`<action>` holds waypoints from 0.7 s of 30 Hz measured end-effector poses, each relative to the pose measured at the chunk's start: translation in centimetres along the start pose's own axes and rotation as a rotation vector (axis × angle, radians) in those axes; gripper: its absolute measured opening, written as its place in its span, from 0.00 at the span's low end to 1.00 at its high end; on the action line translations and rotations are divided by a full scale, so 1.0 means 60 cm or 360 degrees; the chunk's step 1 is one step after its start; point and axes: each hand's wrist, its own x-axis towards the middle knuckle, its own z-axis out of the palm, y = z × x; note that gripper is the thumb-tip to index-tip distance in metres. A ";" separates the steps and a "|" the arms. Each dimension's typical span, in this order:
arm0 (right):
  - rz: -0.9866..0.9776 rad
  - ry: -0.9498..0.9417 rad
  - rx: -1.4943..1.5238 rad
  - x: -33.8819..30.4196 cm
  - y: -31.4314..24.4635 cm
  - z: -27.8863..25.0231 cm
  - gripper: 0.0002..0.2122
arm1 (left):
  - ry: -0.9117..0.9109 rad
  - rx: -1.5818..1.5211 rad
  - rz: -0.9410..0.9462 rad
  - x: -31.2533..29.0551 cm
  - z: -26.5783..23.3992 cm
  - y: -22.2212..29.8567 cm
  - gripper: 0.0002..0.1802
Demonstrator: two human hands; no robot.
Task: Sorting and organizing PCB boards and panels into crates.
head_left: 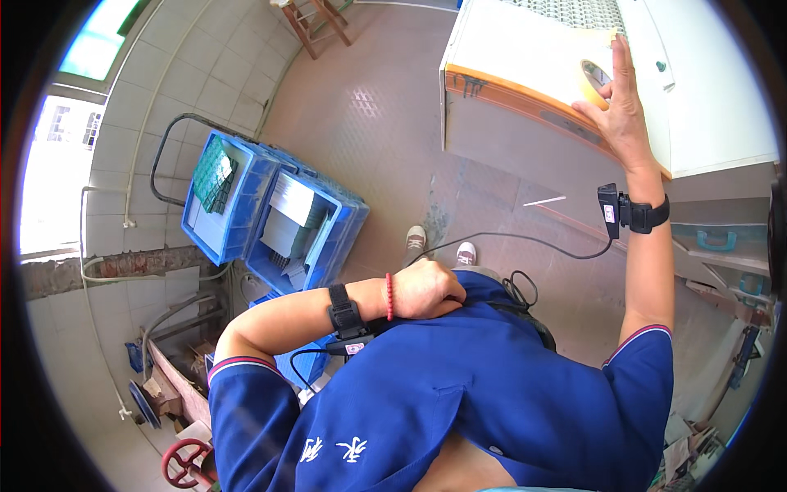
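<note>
My right hand (625,115) reaches out over the white-topped bench (512,49) at the upper right, its fingers stretched and its thumb apart. Between thumb and fingers a roll of yellow tape (592,85) stands on its edge, near the thumb; a firm grip on it does not show. A short yellow strip (597,36) lies by the fingertips. At my waist, my left hand (422,290) is closed against the front of my blue shirt (492,369). Its fingers curl under, so whatever they hold, if anything, is hidden.
Blue plastic crates (344,238) with green and white pieces stand left on a cart with a dark handle (164,156). A wooden stool (313,20) is at the far wall. A grey woven sheet (574,12) lies on the bench. A black cable (525,238) hangs from my right wrist.
</note>
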 end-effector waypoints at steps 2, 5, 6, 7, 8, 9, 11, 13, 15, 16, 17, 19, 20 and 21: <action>0.0005 0.0007 0.0019 -0.006 -0.001 -0.007 0.48 | -0.0116 0.0087 -0.0090 0.001 0.001 -0.002 0.07; -0.0207 0.0280 -0.0053 -0.019 -0.031 -0.035 0.46 | -0.0219 0.0124 -0.0136 0.001 -0.003 0.002 0.08; -0.0211 0.0273 -0.0043 -0.034 -0.045 -0.039 0.46 | -0.0212 0.0118 -0.0146 0.001 -0.005 0.004 0.08; -0.0112 0.0263 0.0122 -0.051 -0.060 -0.045 0.45 | -0.0285 0.0194 -0.0146 0.001 -0.007 0.006 0.08; -0.0015 0.0257 0.0278 -0.067 -0.076 -0.053 0.44 | -0.0358 0.0275 -0.0138 0.002 -0.011 0.006 0.08; 0.0133 0.0117 0.0469 -0.088 -0.090 -0.055 0.42 | -0.0351 0.0273 -0.0141 0.003 -0.011 0.004 0.08; 0.0314 -0.0076 0.0897 -0.137 -0.112 -0.040 0.39 | -0.0422 0.0460 -0.0179 0.006 -0.005 0.002 0.09; 0.0402 -0.0166 0.1218 -0.181 -0.136 -0.019 0.34 | -0.0414 0.0503 -0.0206 0.014 -0.002 -0.002 0.09; 0.0452 -0.0205 0.1314 -0.218 -0.153 0.001 0.32 | -0.0407 0.0548 -0.0242 0.015 0.005 -0.005 0.10; 0.0571 -0.0232 0.1435 -0.236 -0.155 0.011 0.29 | -0.0325 0.0594 -0.0190 0.015 0.009 -0.005 0.10; 0.0688 -0.0261 0.1560 -0.246 -0.158 0.018 0.26 | -0.0240 0.0640 -0.0142 0.016 0.009 -0.004 0.10; 0.0840 -0.0182 0.1810 -0.255 -0.170 0.021 0.24 | -0.0315 0.0669 -0.0135 0.023 0.004 -0.001 0.09; 0.1000 -0.0102 0.2057 -0.256 -0.175 0.022 0.22 | -0.0394 0.0692 -0.0129 0.027 0.001 0.000 0.08; 0.0996 -0.0114 0.2079 -0.253 -0.179 0.021 0.19 | -0.0394 0.0700 -0.0125 0.029 -0.001 0.001 0.08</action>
